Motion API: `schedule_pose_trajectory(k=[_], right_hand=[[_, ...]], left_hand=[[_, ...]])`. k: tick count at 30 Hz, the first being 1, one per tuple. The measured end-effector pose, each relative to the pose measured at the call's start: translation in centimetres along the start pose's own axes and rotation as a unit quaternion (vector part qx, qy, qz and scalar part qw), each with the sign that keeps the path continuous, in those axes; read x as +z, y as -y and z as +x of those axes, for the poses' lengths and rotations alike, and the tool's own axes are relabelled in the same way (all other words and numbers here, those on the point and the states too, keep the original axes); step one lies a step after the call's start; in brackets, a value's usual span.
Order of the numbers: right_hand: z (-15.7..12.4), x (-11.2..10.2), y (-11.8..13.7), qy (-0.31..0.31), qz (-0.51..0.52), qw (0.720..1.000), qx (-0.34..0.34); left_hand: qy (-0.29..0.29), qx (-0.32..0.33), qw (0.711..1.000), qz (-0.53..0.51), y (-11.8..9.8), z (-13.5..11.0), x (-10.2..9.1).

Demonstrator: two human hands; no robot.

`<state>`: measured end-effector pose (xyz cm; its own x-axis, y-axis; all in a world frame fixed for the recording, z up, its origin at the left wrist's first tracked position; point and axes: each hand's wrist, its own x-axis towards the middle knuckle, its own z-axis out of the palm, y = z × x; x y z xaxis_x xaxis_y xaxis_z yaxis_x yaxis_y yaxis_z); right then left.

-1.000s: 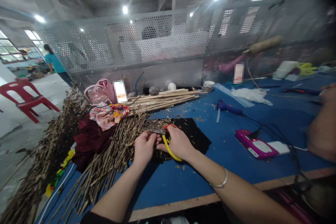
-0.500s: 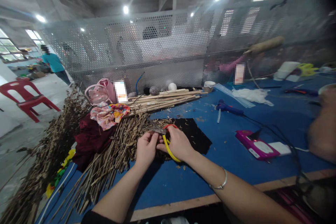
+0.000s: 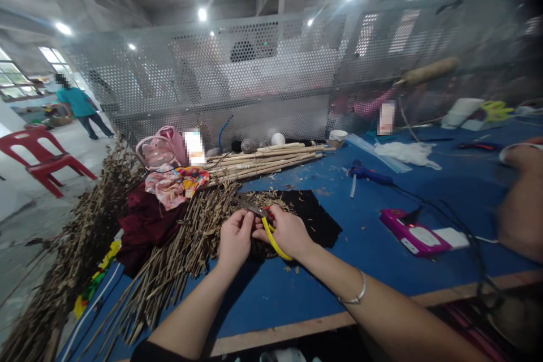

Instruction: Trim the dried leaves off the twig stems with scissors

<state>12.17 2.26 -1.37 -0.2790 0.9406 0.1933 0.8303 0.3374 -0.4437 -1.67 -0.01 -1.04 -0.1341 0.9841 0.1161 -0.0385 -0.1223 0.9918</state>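
Observation:
My right hand (image 3: 291, 233) is wrapped round a pair of scissors (image 3: 271, 236) with yellow and red handles. Their blades point up and left, over a heap of dried plant pieces. Close beside the blades, my left hand (image 3: 236, 239) is closed in a pinch; whatever lies between its fingertips is too small to make out. Under and left of the hands spreads a bundle of dry brown stalks (image 3: 163, 280) with curled leaves. A black cloth (image 3: 319, 216) strewn with bits lies beyond my right hand.
Thin wooden sticks (image 3: 263, 163) lie behind the stalks. On the blue table (image 3: 331, 277) are a glue gun (image 3: 368, 173), a magenta device (image 3: 413, 232) with cables, and a white plastic bag (image 3: 407, 154). A co-worker's arm (image 3: 522, 206) is at right. A red chair (image 3: 44, 153) stands left.
The red scissor handle has come down nearer the yellow one, so the scissors have closed somewhat. My left hand stays almost in place. The walking person in the background has shifted slightly left.

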Motion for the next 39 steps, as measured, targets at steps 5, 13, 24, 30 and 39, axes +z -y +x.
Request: schedule_pose_trajectory(k=[5, 13, 24, 30, 39], right_hand=[[0.08, -0.04, -0.07, -0.005, -0.017, 0.999, -0.028], [0.07, -0.33, -0.16, 0.0, -0.023, 0.999, -0.046], [0.09, -0.02, -0.28, 0.002, 0.01, 1.0, -0.029], [-0.06, 0.0, -0.23, 0.003, 0.004, 0.999, -0.033], [0.13, -0.08, 0.04, 0.015, -0.003, 1.0, -0.006]], left_hand=[[-0.007, -0.004, 1.0, 0.005, 0.6, 0.23, -0.21], [-0.013, 0.031, 0.996, 0.088, 0.58, 0.23, -0.62], [0.007, 0.034, 0.996, 0.077, 0.45, 0.09, -0.24], [0.019, 0.066, 0.989, 0.129, 0.21, 0.03, -0.19], [-0.001, 0.074, 0.984, 0.165, 0.39, 0.35, -0.67]])
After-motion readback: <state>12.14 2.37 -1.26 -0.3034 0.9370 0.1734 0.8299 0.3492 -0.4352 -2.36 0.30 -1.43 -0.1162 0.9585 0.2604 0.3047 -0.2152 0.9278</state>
